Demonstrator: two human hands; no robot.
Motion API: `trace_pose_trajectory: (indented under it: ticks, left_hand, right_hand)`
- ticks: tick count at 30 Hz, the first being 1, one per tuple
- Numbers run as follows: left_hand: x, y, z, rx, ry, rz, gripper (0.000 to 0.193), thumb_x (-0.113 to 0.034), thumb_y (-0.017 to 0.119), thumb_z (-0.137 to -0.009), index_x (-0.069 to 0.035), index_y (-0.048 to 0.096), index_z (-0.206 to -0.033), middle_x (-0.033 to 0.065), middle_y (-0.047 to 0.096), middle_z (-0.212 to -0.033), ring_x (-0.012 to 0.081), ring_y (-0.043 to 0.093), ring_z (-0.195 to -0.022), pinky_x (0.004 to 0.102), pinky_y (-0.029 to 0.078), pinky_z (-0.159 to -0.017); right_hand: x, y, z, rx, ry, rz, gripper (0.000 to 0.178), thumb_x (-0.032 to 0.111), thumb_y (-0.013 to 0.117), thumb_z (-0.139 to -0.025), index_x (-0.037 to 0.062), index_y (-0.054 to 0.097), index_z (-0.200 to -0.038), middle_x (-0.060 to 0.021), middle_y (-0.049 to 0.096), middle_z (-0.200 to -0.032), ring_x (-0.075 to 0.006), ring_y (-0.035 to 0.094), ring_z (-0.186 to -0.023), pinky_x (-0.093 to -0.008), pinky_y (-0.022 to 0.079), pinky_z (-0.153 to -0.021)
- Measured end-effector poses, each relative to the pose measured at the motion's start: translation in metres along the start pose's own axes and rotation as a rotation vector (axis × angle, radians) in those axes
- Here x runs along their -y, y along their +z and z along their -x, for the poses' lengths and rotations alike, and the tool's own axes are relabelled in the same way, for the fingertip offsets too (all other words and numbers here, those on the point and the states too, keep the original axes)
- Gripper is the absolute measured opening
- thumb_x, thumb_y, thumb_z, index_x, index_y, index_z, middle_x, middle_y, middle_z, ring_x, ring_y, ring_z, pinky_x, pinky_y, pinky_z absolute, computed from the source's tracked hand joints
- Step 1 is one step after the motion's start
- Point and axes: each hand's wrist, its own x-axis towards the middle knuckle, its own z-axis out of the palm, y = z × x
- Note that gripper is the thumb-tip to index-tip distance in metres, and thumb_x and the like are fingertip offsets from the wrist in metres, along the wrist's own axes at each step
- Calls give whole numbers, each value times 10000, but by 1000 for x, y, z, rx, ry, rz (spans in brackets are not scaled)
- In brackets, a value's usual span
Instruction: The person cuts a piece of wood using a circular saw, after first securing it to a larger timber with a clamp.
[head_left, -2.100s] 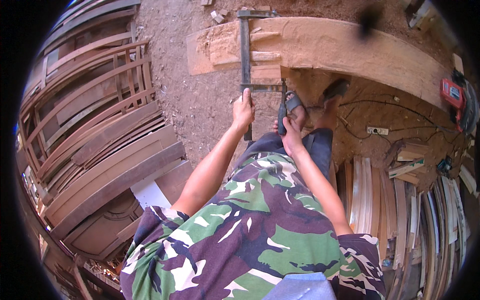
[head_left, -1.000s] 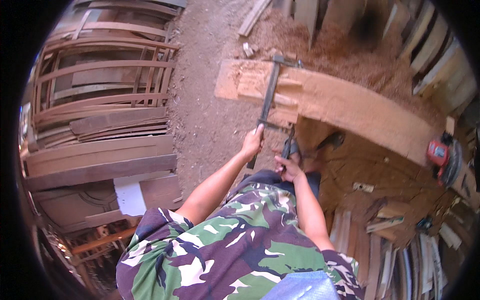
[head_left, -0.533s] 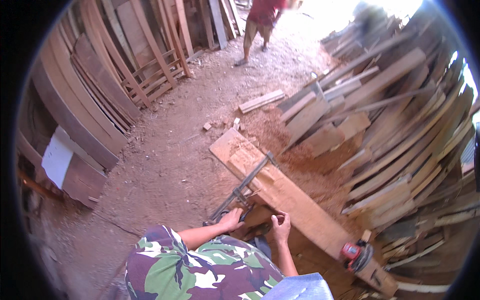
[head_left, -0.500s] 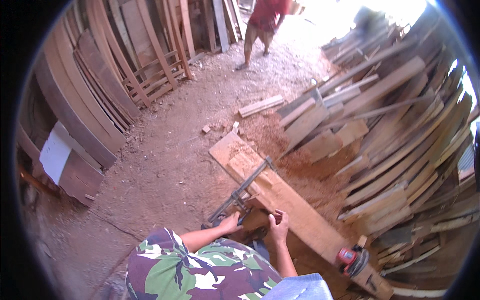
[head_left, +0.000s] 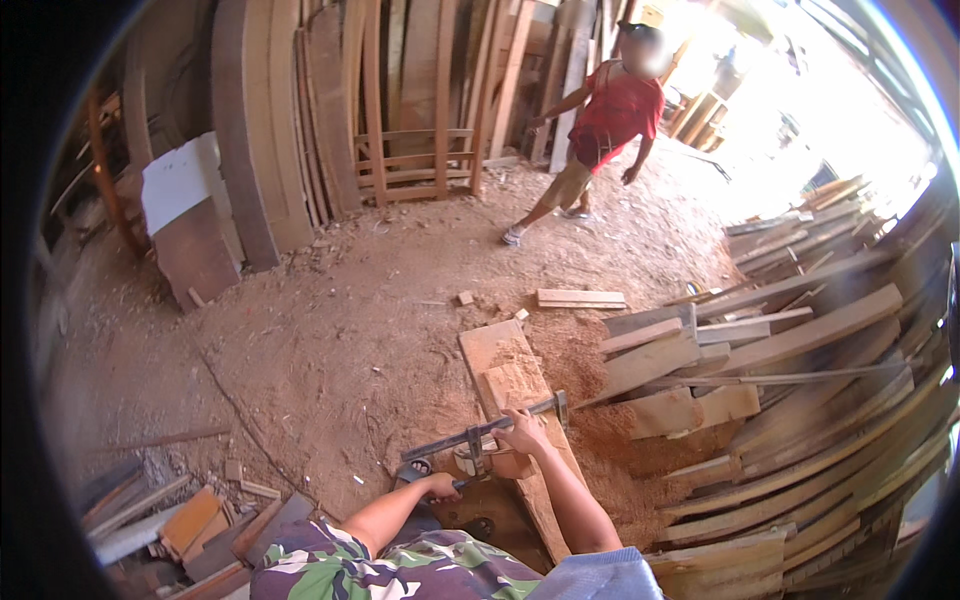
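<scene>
A long metal bar clamp (head_left: 440, 443) lies across a wooden board (head_left: 488, 345), with its far jaw at the board's right edge. My right hand (head_left: 525, 435) is closed over the clamp's bar above the board. Lower and to the left, my left hand (head_left: 440, 487) wraps round the clamp's dark screw handle (head_left: 462, 484). A smaller wood piece (head_left: 505, 385) rests on the board, among sawdust. Between my hands, a reddish wood piece (head_left: 512, 464) shows beside the clamp's sliding jaw. My right forearm covers part of the board's near end.
A person in a red shirt (head_left: 620, 110) walks on the dusty floor ahead. Stacked planks (head_left: 800, 400) fill the right side, and tall boards (head_left: 270, 120) lean at the back left. Wood offcuts (head_left: 200, 525) lie at lower left; a dark cord-like line (head_left: 240, 410) crosses the floor.
My right hand has moved from open beside the board to the clamp's bar. My left hand now grips the handle. The view has turned, and the person stands more fully in it.
</scene>
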Motion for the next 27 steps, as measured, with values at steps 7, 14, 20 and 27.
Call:
trace_pose_trajectory:
  ticks: [7, 14, 20, 27]
  left_hand:
    - [-11, 17, 4, -290, -56, -297, 157, -206, 720, -816, -75, 774, -883, 107, 719, -706, 255, 713, -603, 412, 552, -531]
    - [-28, 63, 34, -891, 38, -618, 277, -188, 696, -844, -142, 794, -1100, 189, 795, -961, 381, 782, -892, 500, 625, -752]
    - [-8, 50, 13, -877, 70, -626, 187, -237, 716, -859, -132, 804, -986, 158, 781, -855, 319, 781, -770, 477, 617, -646]
    - [24, 13, -6, 36, -177, 268, 293, -419, 855, -855, -150, 759, -921, 9, 708, -787, 151, 643, -655, 353, 516, -538]
  right_hand:
    - [40, 7, 40, -340, -101, -69, 307, 347, 667, -980, 76, 798, -1040, -202, 783, -985, -412, 746, -953, -529, 575, -864]
    - [30, 7, 31, -149, 35, -80, 369, 399, 694, -957, 90, 799, -1129, -195, 789, -1104, -399, 752, -1017, -487, 582, -930]
    - [-25, 3, -36, 367, 36, -321, 710, 664, 746, -873, 196, 717, -1407, -207, 717, -1372, -348, 593, -1404, -471, 429, -1188]
    - [-19, 20, -68, 268, -261, 230, 1166, 841, 699, -816, 312, 211, -1733, -296, 27, -1775, -471, -81, -1647, -659, -8, -1291]
